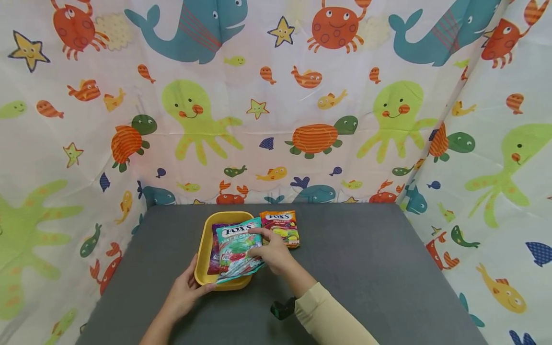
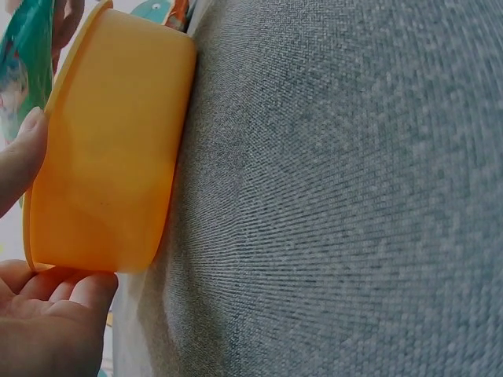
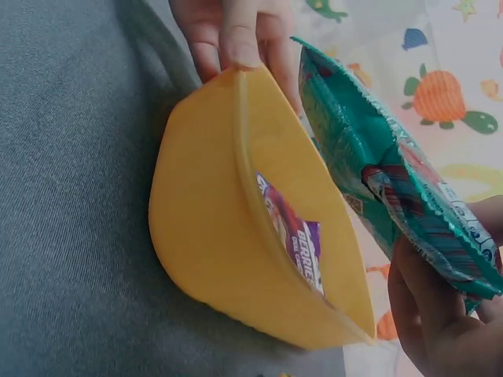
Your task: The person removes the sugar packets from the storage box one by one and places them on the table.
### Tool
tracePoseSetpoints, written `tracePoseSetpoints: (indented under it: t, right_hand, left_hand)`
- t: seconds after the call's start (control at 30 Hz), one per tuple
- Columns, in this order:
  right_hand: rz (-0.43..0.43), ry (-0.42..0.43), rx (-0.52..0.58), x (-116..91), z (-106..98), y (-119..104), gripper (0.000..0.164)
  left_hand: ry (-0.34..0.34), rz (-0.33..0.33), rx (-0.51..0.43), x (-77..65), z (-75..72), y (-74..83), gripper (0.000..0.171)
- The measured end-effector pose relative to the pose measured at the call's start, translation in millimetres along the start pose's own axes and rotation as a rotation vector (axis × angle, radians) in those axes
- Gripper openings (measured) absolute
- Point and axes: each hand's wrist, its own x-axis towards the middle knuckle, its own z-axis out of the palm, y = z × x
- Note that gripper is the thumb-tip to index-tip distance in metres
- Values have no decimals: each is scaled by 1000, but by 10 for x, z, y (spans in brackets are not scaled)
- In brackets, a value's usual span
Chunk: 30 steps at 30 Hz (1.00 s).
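Note:
My right hand (image 1: 273,251) grips a teal Fox's mint candy bag (image 1: 237,247) by its right side, with the thumb on its printed front. The bag is tilted over the yellow tub (image 1: 228,286); the right wrist view shows it above the rim. Inside the tub lies a purple berries candy bag (image 3: 295,239), partly covered by the teal one in the head view. My left hand (image 1: 185,292) holds the tub's near left corner, thumb along the near rim and fingers against the left wall (image 2: 102,157).
An orange Fox's fruits candy bag (image 1: 282,227) lies on the grey table (image 1: 353,268), just right of the tub. A small black-and-green device (image 1: 282,309) is by the right wrist. A sea-animal printed curtain (image 1: 267,143) stands behind and at both sides.

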Motion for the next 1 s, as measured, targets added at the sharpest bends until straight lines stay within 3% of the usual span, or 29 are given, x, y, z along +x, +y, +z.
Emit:
tracePoseSetpoints:
  t: [0.47,0.67,1.0]
  right_hand:
    - [-58,-54,142,-141,-353,43,59]
    - [-84,-33,152,-189,-563,144,59]
    - [-55,24,170,-281,-823,183,59]
  left_hand:
    - [5,-21,14,16,10,-5,105]
    - [-4,-29,12,30,30,-7,106]
    - [3,-46,10,15,21,13,106]
